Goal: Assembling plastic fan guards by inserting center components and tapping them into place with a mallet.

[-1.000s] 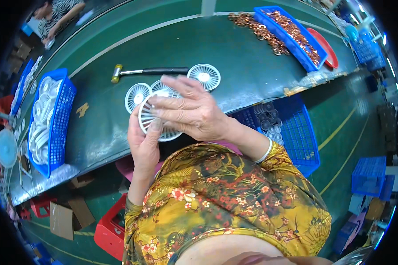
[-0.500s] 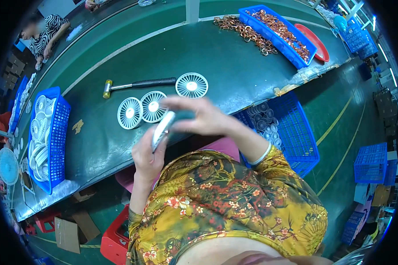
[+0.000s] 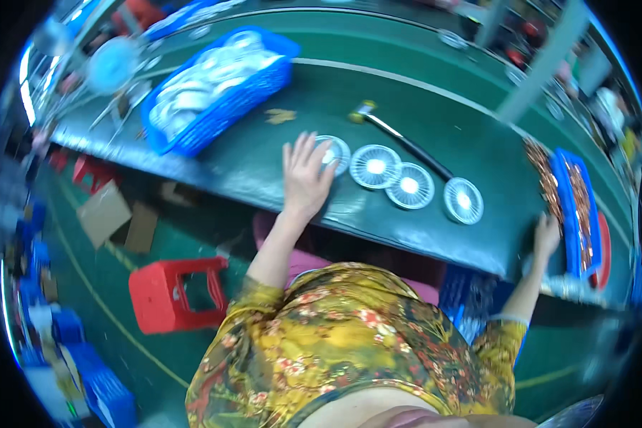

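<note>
My left hand (image 3: 307,178) lies over a round white slotted grille (image 3: 341,158) on the green table, its fingers spread across the near-left part of the rim. To its right are three more such grilles: two touching or overlapping, (image 3: 376,166) and a second grille (image 3: 409,187), and one grille (image 3: 464,201) apart by the hammer handle. A hammer (image 3: 410,145) with a black grip and yellowish head lies behind them. Far right, my right hand (image 3: 547,235) is at the near end of a pile of copper-coloured rings (image 3: 546,178); its fingers are blurred and partly hidden.
A blue basket (image 3: 225,107) heaped with white round parts stands at the left of the table. Beyond the rings is a blue tray (image 3: 574,214) of more rings, with a red dish (image 3: 603,250) behind it. A red stool (image 3: 157,296) and cardboard (image 3: 103,212) are on the floor at left.
The view has swung. My hands, earlier together around a white disc, are now far apart: the left over a grille on the table, the right at the rings. Four grilles now lie there instead of three.
</note>
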Demonstrator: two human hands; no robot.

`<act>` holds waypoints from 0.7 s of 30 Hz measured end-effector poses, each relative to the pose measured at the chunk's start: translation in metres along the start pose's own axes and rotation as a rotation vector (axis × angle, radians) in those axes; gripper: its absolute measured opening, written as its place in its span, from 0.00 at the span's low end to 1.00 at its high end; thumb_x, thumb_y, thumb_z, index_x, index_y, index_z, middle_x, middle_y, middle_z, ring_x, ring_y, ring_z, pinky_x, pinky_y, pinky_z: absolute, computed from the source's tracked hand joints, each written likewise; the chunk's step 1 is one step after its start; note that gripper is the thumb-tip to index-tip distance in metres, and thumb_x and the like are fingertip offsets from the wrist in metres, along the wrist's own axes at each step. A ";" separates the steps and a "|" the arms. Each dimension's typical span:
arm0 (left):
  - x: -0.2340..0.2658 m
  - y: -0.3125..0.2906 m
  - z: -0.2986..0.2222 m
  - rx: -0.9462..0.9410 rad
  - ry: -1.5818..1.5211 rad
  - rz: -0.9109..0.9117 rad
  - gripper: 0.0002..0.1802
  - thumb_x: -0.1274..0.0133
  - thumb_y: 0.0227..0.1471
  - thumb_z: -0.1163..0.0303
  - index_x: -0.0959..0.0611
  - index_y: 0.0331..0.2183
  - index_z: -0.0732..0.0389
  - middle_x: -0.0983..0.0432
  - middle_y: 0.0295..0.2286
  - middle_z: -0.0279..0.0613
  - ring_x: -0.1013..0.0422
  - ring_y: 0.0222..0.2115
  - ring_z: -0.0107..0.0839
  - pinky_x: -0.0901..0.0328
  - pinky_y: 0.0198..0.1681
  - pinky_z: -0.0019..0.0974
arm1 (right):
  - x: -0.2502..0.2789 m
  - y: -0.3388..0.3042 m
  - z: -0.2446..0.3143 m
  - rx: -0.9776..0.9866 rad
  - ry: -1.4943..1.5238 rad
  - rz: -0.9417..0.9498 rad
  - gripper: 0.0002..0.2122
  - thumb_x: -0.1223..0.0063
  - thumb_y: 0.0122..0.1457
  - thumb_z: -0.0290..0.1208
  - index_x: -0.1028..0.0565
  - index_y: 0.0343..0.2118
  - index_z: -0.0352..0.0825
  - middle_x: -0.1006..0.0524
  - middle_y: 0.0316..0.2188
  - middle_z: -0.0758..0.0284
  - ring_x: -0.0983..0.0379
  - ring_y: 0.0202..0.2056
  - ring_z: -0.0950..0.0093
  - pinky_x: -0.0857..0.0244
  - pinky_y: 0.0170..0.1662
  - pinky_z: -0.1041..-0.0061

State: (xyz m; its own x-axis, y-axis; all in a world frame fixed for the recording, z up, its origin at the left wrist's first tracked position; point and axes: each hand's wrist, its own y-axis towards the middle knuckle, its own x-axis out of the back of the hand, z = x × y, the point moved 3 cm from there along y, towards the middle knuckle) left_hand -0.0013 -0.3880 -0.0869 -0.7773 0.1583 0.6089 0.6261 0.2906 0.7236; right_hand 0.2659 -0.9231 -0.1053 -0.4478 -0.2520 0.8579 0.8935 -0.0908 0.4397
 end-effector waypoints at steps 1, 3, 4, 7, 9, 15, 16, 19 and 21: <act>0.013 0.010 0.004 -0.026 -0.031 -0.103 0.17 0.44 0.46 0.69 0.22 0.42 0.58 0.28 0.42 0.50 0.34 0.47 0.48 0.44 0.53 0.54 | -0.006 0.004 -0.012 0.003 0.027 0.000 0.15 0.53 0.58 0.43 0.25 0.32 0.34 0.23 0.28 0.55 0.26 0.32 0.54 0.34 0.35 0.58; 0.048 0.034 0.022 -0.082 0.002 -0.280 0.13 0.44 0.45 0.73 0.21 0.37 0.60 0.25 0.38 0.49 0.30 0.43 0.48 0.39 0.49 0.48 | -0.003 0.005 -0.001 -0.015 0.023 0.005 0.17 0.54 0.58 0.46 0.23 0.29 0.35 0.23 0.27 0.55 0.26 0.30 0.54 0.33 0.34 0.58; 0.064 0.049 0.033 -0.117 0.044 -0.353 0.11 0.44 0.44 0.75 0.20 0.34 0.61 0.24 0.35 0.48 0.29 0.41 0.48 0.36 0.47 0.45 | -0.003 0.005 -0.002 -0.054 -0.106 -0.045 0.17 0.54 0.58 0.46 0.23 0.29 0.34 0.22 0.27 0.55 0.26 0.30 0.54 0.33 0.34 0.57; 0.107 0.086 0.085 -0.011 0.289 -0.399 0.12 0.49 0.42 0.81 0.21 0.34 0.63 0.24 0.33 0.50 0.28 0.36 0.48 0.35 0.42 0.45 | -0.007 0.007 0.001 -0.165 -0.290 -0.043 0.17 0.54 0.58 0.45 0.24 0.29 0.34 0.23 0.27 0.55 0.25 0.32 0.54 0.32 0.35 0.55; 0.134 0.104 0.126 0.144 0.581 -0.272 0.16 0.51 0.41 0.79 0.20 0.37 0.62 0.24 0.34 0.47 0.29 0.38 0.44 0.34 0.42 0.44 | -0.003 -0.002 0.018 -0.129 -0.277 -0.162 0.16 0.53 0.57 0.44 0.25 0.29 0.33 0.24 0.28 0.53 0.26 0.33 0.54 0.32 0.35 0.55; 0.132 0.139 0.220 0.342 0.902 0.213 0.20 0.53 0.49 0.68 0.22 0.46 0.46 0.31 0.50 0.46 0.38 0.54 0.46 0.42 0.51 0.55 | -0.011 -0.005 0.008 0.050 -0.312 -0.012 0.13 0.54 0.56 0.40 0.26 0.30 0.34 0.25 0.29 0.51 0.27 0.32 0.53 0.33 0.35 0.56; 0.132 0.146 0.227 0.467 0.805 0.365 0.19 0.53 0.49 0.65 0.21 0.45 0.44 0.26 0.44 0.45 0.32 0.49 0.43 0.39 0.50 0.52 | -0.006 -0.007 0.012 0.039 -0.323 0.017 0.13 0.54 0.56 0.40 0.26 0.30 0.34 0.25 0.29 0.51 0.26 0.32 0.53 0.33 0.35 0.56; 0.134 0.144 0.250 0.368 0.802 0.305 0.16 0.55 0.51 0.65 0.20 0.42 0.46 0.22 0.36 0.47 0.26 0.40 0.42 0.33 0.41 0.45 | 0.003 -0.022 0.041 0.051 -0.193 0.015 0.13 0.56 0.59 0.39 0.26 0.31 0.33 0.25 0.30 0.52 0.27 0.32 0.53 0.34 0.35 0.55; 0.142 0.145 0.245 0.188 0.831 0.171 0.13 0.58 0.54 0.69 0.21 0.39 0.56 0.23 0.34 0.50 0.26 0.36 0.47 0.32 0.36 0.46 | 0.010 -0.037 0.064 0.185 -0.047 -0.083 0.12 0.54 0.60 0.38 0.27 0.30 0.34 0.24 0.30 0.55 0.28 0.33 0.55 0.34 0.35 0.57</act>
State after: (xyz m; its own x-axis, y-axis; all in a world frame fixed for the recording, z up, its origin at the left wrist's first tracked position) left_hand -0.0365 -0.0922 0.0252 -0.3301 -0.5057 0.7970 0.6523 0.4881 0.5799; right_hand 0.2269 -0.8607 -0.0963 -0.5248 -0.2054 0.8261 0.8339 0.0705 0.5474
